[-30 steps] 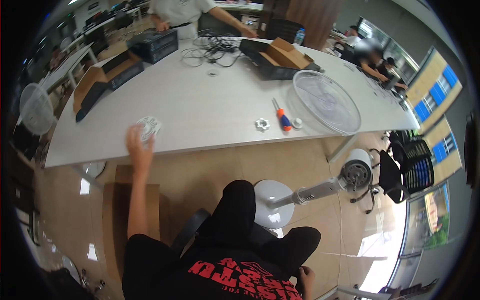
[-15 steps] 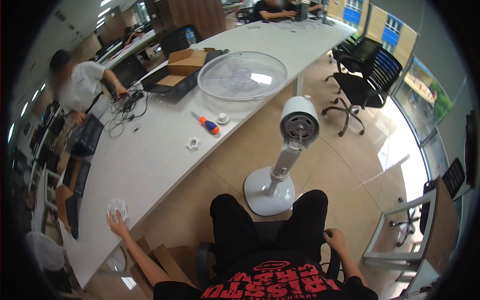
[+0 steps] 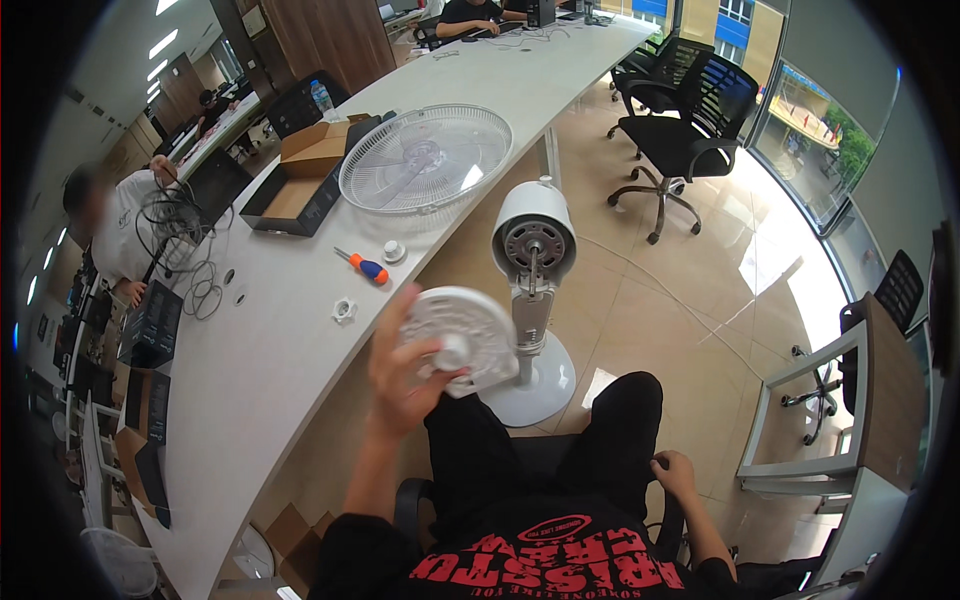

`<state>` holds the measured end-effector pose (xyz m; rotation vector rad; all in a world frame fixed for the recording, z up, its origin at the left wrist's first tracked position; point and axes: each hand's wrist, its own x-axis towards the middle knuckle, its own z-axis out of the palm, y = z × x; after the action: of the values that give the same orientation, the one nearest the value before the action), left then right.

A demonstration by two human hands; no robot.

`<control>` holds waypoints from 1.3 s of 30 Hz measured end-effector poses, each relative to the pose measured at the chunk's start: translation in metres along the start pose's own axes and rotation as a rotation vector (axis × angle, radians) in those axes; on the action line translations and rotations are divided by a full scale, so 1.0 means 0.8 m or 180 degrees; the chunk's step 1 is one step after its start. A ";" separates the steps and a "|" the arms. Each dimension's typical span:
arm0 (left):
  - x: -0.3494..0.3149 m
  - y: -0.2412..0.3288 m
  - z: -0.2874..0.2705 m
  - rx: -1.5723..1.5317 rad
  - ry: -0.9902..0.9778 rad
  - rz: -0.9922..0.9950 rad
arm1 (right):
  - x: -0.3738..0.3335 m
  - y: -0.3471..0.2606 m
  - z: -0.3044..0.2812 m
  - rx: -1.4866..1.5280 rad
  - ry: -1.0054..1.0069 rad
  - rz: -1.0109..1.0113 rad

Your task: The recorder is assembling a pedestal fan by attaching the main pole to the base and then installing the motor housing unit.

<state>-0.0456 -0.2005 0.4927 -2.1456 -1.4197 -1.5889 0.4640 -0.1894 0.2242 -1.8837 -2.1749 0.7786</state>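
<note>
My left hand (image 3: 400, 385) holds a round white plastic cover (image 3: 478, 322) with a raised hub, smeared by motion, lifted off the table in front of my left knee. Just beyond it stands the white fan body (image 3: 535, 222), its motor face and metal shaft bare toward me, on a rounded white base (image 3: 535, 388). Beside my right thigh rests my right hand (image 3: 675, 472), fingers loosely curled and nothing visible in them. On the white table (image 3: 285, 330) lie a star-shaped white nut (image 3: 344, 311), a screwdriver (image 3: 365, 267) with orange-and-blue handle, and a small white cap (image 3: 395, 251).
A clear fan grille with blades (image 3: 425, 160) lies near the table edge, beside an open black box (image 3: 290, 195). At left a co-worker (image 3: 125, 215) lifts tangled black cables (image 3: 175, 220). Office chairs (image 3: 690, 140) stand at right; a thin cable (image 3: 660, 285) crosses the floor.
My left hand has lifted the white cover off the table and brought it right, toward the fan body. The co-worker has raised the cables. My right hand stays put.
</note>
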 end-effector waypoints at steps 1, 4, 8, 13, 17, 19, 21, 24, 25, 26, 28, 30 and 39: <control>0.020 0.002 0.015 0.0005 0.0031 0.0047 | -0.006 0.003 -0.001 0.0062 0.0030 -0.0083; 0.061 -0.001 0.048 0.0088 -0.0458 0.0529 | -0.021 0.012 -0.003 0.0210 0.0075 0.0097; 0.080 -0.023 0.075 0.0029 -0.0734 0.0465 | -0.043 0.027 -0.003 0.0263 0.0167 0.0337; 0.090 -0.059 0.104 -0.0323 -0.0746 0.0322 | -0.065 0.046 0.001 0.0266 0.0239 0.0477; 0.100 -0.079 0.114 -0.0380 -0.0764 0.0241 | -0.078 0.047 -0.001 0.0264 0.0273 0.0634; 0.105 -0.086 0.116 -0.0213 -0.0986 0.0313 | -0.083 0.045 -0.003 0.0269 0.0291 0.0736; 0.104 -0.089 0.121 -0.0154 -0.0933 0.0338 | -0.086 0.044 -0.004 0.0222 0.0275 0.0909; 0.099 -0.092 0.128 -0.0135 -0.0811 0.0325 | -0.089 0.050 0.000 0.0252 0.0312 0.0859; 0.097 -0.093 0.131 -0.0194 -0.0741 0.0309 | -0.090 0.053 0.002 0.0299 0.0292 0.0795; 0.095 -0.094 0.133 -0.0181 -0.0722 0.0284 | -0.091 0.056 0.004 0.0286 0.0301 0.0788; 0.092 -0.096 0.136 -0.0275 -0.0576 0.0333 | -0.091 0.059 0.003 0.0247 0.0293 0.0772; 0.090 -0.099 0.137 -0.0283 -0.0506 0.0323 | -0.083 0.051 -0.008 0.0349 -0.0040 0.1066; 0.089 -0.109 0.128 -0.0455 -0.0523 0.0459 | 0.124 -0.242 -0.164 0.0952 0.1004 -0.1831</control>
<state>-0.0377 -0.0507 0.4685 -2.4492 -1.1919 -1.5363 0.3338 -0.0716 0.4077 -1.0688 -2.0884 0.5956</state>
